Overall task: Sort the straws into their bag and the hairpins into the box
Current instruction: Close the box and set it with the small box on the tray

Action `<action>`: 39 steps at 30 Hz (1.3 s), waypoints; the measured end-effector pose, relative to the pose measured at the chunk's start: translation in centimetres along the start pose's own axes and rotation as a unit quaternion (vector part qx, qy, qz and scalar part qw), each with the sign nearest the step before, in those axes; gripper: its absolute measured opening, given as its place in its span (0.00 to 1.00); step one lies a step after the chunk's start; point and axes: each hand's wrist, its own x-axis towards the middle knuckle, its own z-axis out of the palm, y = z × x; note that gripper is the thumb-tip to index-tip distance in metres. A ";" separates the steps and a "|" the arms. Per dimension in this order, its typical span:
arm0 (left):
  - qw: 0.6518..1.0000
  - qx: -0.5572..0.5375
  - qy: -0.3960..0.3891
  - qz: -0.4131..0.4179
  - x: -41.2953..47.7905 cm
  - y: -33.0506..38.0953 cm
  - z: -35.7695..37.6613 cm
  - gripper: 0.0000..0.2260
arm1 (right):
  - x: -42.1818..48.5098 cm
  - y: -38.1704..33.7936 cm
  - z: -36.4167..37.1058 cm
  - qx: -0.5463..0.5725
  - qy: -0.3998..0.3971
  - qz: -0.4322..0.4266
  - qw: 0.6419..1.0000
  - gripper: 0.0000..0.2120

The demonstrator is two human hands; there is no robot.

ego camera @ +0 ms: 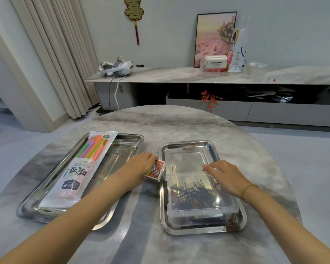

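Head view. Straws (pixel 92 147) in bag (pixel 78 174), left tray (pixel 126 145). Hairpins (pixel 192 195) in clear box (pixel 204 210), right tray (pixel 189 144). Left hand (pixel 141 164) fingers clamped on a red packet (pixel 157 171) between the trays. Right hand (pixel 225 176) fingers straight, touching the box.

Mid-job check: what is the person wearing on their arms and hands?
Both forearms are bare, with no sleeves in view. The left hand wears no glove or band. The right hand is also ungloved, and a thin brownish bracelet circles its wrist.
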 end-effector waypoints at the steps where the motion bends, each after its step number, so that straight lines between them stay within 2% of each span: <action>1: 1.000 0.010 0.016 0.015 0.4 0.1 -0.2 0.27 | 0.0 0.0 0.0 0.000 0.002 -0.001 1.000 0.18; 3: 0.998 0.047 0.025 0.041 1.6 0.7 -0.6 0.29 | 0.0 0.0 -0.2 0.002 0.002 -0.002 1.000 0.18; 10: 0.965 0.217 -0.056 0.137 6.3 2.8 -1.2 0.37 | 0.5 0.2 -0.1 0.007 -0.009 0.000 1.000 0.18; 14: 0.953 0.231 -0.067 0.183 8.2 3.1 -0.7 0.32 | 0.8 0.2 0.0 0.006 -0.014 0.005 1.000 0.17; 17: 0.951 0.222 -0.036 0.211 9.0 2.7 0.2 0.35 | 1.0 0.2 0.0 0.010 -0.013 0.009 1.000 0.16; 19: 0.952 0.216 -0.044 0.210 8.9 2.7 0.3 0.36 | 1.1 0.2 0.0 0.011 -0.011 0.008 1.000 0.16; 21: 0.953 0.219 -0.067 0.198 8.9 3.0 0.6 0.32 | 1.1 0.1 0.1 0.010 -0.013 0.007 1.000 0.16; 23: 0.960 0.211 -0.055 0.176 8.7 3.3 0.6 0.31 | 1.0 0.0 0.1 0.009 -0.015 0.007 1.000 0.16; 32: 0.984 0.167 -0.012 0.055 5.3 1.3 1.4 0.39 | 0.6 -0.7 -0.1 0.010 -0.006 0.000 1.000 0.17; 35: 0.988 0.152 -0.012 0.026 4.1 0.5 1.5 0.37 | 0.5 -0.8 -0.1 0.008 -0.001 0.003 1.000 0.17; 37: 0.994 0.105 0.013 -0.006 3.7 0.5 1.7 0.34 | 0.4 -0.9 -0.1 0.011 0.001 0.005 1.000 0.16; 39: 0.997 0.040 0.046 -0.037 3.5 0.8 1.7 0.27 | 0.4 -1.1 0.0 0.011 0.006 0.008 1.000 0.15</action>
